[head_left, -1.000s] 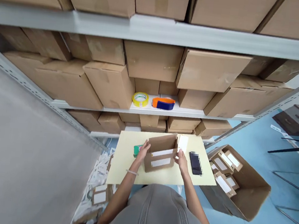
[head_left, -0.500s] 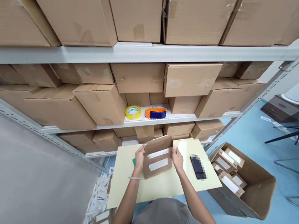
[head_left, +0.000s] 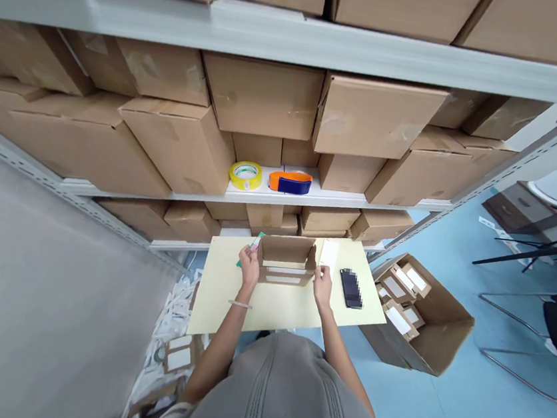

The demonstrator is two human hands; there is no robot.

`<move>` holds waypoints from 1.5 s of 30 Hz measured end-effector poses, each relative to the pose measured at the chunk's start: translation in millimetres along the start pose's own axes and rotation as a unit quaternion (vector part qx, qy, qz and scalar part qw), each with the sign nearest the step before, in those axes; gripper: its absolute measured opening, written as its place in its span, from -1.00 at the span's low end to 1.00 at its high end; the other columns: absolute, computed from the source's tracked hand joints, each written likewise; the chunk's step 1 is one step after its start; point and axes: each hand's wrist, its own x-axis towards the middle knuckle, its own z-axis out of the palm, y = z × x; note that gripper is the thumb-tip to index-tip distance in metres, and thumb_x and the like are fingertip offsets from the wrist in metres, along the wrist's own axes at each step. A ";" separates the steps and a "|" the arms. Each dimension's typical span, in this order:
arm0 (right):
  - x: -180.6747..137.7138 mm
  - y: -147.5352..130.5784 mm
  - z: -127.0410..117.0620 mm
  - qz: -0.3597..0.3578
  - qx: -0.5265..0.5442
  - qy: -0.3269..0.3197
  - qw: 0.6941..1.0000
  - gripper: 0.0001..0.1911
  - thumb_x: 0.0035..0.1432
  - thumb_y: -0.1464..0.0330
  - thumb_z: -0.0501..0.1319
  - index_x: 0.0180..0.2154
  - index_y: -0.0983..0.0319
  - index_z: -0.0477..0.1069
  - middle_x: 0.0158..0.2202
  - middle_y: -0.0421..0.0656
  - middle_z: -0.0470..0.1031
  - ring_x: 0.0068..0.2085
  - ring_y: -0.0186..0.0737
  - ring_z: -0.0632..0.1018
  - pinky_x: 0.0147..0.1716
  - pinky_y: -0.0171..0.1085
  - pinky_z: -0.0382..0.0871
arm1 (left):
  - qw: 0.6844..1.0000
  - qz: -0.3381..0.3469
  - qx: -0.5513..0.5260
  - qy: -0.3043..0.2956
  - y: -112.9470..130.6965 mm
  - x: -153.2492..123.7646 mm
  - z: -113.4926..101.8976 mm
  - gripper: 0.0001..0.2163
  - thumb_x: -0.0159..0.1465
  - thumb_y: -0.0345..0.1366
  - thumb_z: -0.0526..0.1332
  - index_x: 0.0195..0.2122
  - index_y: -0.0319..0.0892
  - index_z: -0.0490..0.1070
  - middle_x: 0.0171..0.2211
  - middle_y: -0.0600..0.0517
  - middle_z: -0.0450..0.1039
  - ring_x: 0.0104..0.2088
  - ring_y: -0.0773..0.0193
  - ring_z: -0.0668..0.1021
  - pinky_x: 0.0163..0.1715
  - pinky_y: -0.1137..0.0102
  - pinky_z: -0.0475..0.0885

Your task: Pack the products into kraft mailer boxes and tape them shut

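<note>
A small cardboard box (head_left: 283,279) with white labels on its front side sits on the pale yellow board (head_left: 267,305), its open top showing the inside. My left hand (head_left: 248,265) is closed at the box's left side, fingertips partly hidden. At the right edge, my right hand (head_left: 322,286) pinches the cardboard with bent fingers. Just behind my left hand, a green item (head_left: 257,239) with some pink shows partly; its kind is unclear. A white paper strip (head_left: 329,254) lies beyond my right hand, and a dark phone (head_left: 350,288) lies to its right.
Ahead, a shelf rack (head_left: 278,34) full of cardboard boxes holds a yellow tape roll (head_left: 245,176) and an orange and blue band-like item (head_left: 290,182). A large carton (head_left: 445,335) with labelled boxes stands right. White scraps (head_left: 164,330) lie on the floor left.
The box has gone from tilted in my hands, labels facing up, to sitting level with its opening upward. Both hands remain at its sides. The view has shifted down.
</note>
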 end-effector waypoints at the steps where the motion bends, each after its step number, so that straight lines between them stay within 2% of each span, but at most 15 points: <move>1: 1.2 -2.7 -1.8 -0.005 0.012 -0.007 1.000 -0.39 0.30 -0.04 -0.19 -0.03 0.23 0.38 -0.05 0.03 0.52 -0.04 -0.04 0.53 -0.07 -0.12 0.38 | 1.000 0.002 -0.006 -0.014 0.4 -2.7 -2.9 -0.67 0.39 -0.23 0.00 0.15 -0.20 0.19 0.20 -0.20 0.26 0.21 0.18 0.38 0.21 0.27 0.27; 4: 2.4 -9.0 -4.4 -0.026 0.045 -0.051 0.997 -0.37 0.30 -0.03 -0.14 0.17 0.22 0.26 0.17 0.03 0.38 0.16 -0.06 0.41 0.11 -0.09 0.28 | 0.997 0.042 -0.025 -0.068 -4.9 -16.1 -14.8 -0.62 0.41 -0.10 -0.02 0.17 -0.15 0.15 0.24 -0.17 0.20 0.25 0.19 0.32 0.23 0.28 0.24; 7: -2.9 -8.6 -4.7 -0.048 0.038 -0.078 0.995 -0.34 0.30 -0.03 -0.09 0.26 0.22 0.17 0.26 0.01 0.28 0.25 -0.05 0.32 0.21 -0.05 0.19 | 0.987 0.095 -0.041 -0.127 -18.1 -32.7 -25.4 -0.55 0.36 -0.04 0.07 0.20 -0.13 0.12 0.27 -0.18 0.16 0.29 0.14 0.26 0.28 0.22 0.17; 10: -9.3 -4.7 -6.7 -0.062 0.005 -0.098 0.993 -0.30 0.29 -0.03 -0.05 0.32 0.18 0.07 0.31 -0.03 0.21 0.30 -0.03 0.27 0.22 -0.02 0.20 | 0.977 0.111 -0.037 -0.179 -30.8 -43.5 -30.6 -0.45 0.31 -0.04 0.14 0.25 -0.13 0.08 0.31 -0.21 0.10 0.32 0.08 0.21 0.29 0.15 0.15; 13: -9.4 -3.3 -11.0 -0.074 -0.032 -0.127 0.989 -0.31 0.30 -0.01 -0.06 0.35 0.11 0.01 0.33 -0.11 0.19 0.29 -0.03 0.29 0.20 -0.02 0.24 | 0.972 0.126 0.003 -0.197 -34.7 -46.4 -32.2 -0.44 0.31 -0.04 0.13 0.28 -0.11 0.07 0.33 -0.20 0.08 0.33 0.07 0.20 0.29 0.12 0.13; 17: 0.4 -5.6 -14.8 -0.100 -0.093 -0.161 0.977 -0.37 0.32 0.02 -0.06 0.32 0.12 0.12 0.30 -0.14 0.24 0.30 -0.06 0.27 0.22 -0.05 0.23 | 0.961 0.173 0.063 -0.205 -26.3 -41.4 -36.0 -0.54 0.34 -0.08 0.09 0.22 -0.13 0.20 0.25 -0.17 0.24 0.27 0.10 0.30 0.26 0.14 0.18; 20: 9.0 -6.7 -15.2 -0.095 -0.153 -0.186 0.966 -0.39 0.32 0.02 -0.05 0.26 0.16 0.24 0.28 -0.11 0.28 0.32 -0.06 0.25 0.25 -0.07 0.19 | 0.946 0.202 0.117 -0.225 -17.4 -32.2 -40.6 -0.66 0.36 -0.11 0.07 0.06 -0.14 0.38 0.13 -0.15 0.39 0.18 0.11 0.41 0.20 0.17 0.27; 24: 19.6 -7.1 -17.4 -0.105 -0.223 -0.240 0.939 -0.45 0.34 0.04 -0.06 0.17 0.17 0.36 0.28 -0.09 0.28 0.29 -0.09 0.29 0.24 -0.11 0.19 | 0.926 0.213 0.197 -0.240 -8.8 -18.3 -41.9 -0.71 0.37 -0.11 0.06 -0.12 -0.12 0.49 0.01 -0.10 0.48 0.08 0.10 0.49 0.09 0.21 0.38; 28: 32.8 -8.5 -19.8 -0.138 -0.280 -0.271 0.911 -0.51 0.35 0.05 -0.05 0.08 0.13 0.45 0.27 -0.09 0.29 0.23 -0.02 0.35 0.17 -0.07 0.24 | 0.921 0.200 0.252 -0.222 -3.2 -12.8 -36.3 -0.73 0.35 -0.11 0.09 -0.20 -0.10 0.54 -0.04 -0.08 0.52 -0.02 0.09 0.54 0.00 0.24 0.42; 31: 43.7 -10.1 -18.1 -0.164 -0.303 -0.270 0.899 -0.54 0.33 0.03 -0.01 -0.03 0.09 0.53 0.13 -0.07 0.43 0.10 0.01 0.47 0.08 -0.09 0.28 | 0.938 0.179 0.230 -0.189 -1.4 -15.1 -31.6 -0.73 0.33 -0.09 0.11 -0.15 -0.07 0.54 -0.05 -0.05 0.54 -0.03 0.12 0.54 -0.01 0.27 0.43; 34: 52.0 -10.5 -14.0 -0.177 -0.310 -0.248 0.900 -0.58 0.33 0.06 0.03 -0.07 0.11 0.55 -0.02 -0.04 0.52 -0.03 -0.02 0.53 0.04 -0.10 0.27 | 0.958 0.150 0.195 -0.145 -2.4 -16.7 -26.3 -0.74 0.32 -0.11 0.15 -0.08 -0.06 0.51 -0.08 -0.02 0.56 -0.08 0.15 0.57 -0.06 0.29 0.44; 37: 53.3 -7.7 -9.6 -0.185 -0.301 -0.205 0.913 -0.64 0.32 0.14 0.07 -0.01 0.13 0.50 -0.04 -0.04 0.52 -0.06 -0.02 0.53 0.09 -0.07 0.23 | 0.964 0.125 0.212 -0.101 -4.5 -14.4 -19.9 -0.77 0.29 -0.19 0.19 -0.08 -0.07 0.51 -0.17 -0.01 0.59 -0.16 0.16 0.58 -0.10 0.27 0.44; 39: 49.9 -4.5 -6.8 -0.190 -0.293 -0.176 0.920 -0.61 0.31 0.17 0.08 0.07 0.15 0.43 -0.03 -0.02 0.51 -0.03 -0.01 0.51 0.14 -0.04 0.18 | 0.960 0.134 0.229 -0.084 -5.9 -12.2 -15.8 -0.79 0.28 -0.24 0.19 -0.09 -0.08 0.51 -0.20 -0.01 0.58 -0.17 0.15 0.57 -0.07 0.25 0.43; 42: 43.2 -1.2 -2.3 -0.197 -0.288 -0.126 0.929 -0.46 0.32 0.15 0.06 0.25 0.22 0.22 0.10 0.08 0.40 0.12 0.04 0.42 0.21 0.01 0.10 | 0.953 0.151 0.252 -0.078 -7.8 -11.4 -11.9 -0.76 0.27 -0.30 0.18 -0.04 -0.10 0.47 -0.12 -0.05 0.52 -0.13 0.13 0.56 -0.02 0.21 0.42; 45: 42.6 -4.9 2.2 -0.209 -0.289 -0.074 0.931 -0.20 0.28 0.09 0.11 0.37 0.30 -0.12 0.33 0.18 0.07 0.32 0.09 0.17 0.27 0.09 -0.03 | 0.952 0.133 0.266 -0.074 -8.2 -13.0 -11.0 -0.64 0.27 -0.30 0.17 0.10 -0.11 0.36 0.04 -0.13 0.39 -0.06 0.08 0.54 -0.03 0.16 0.43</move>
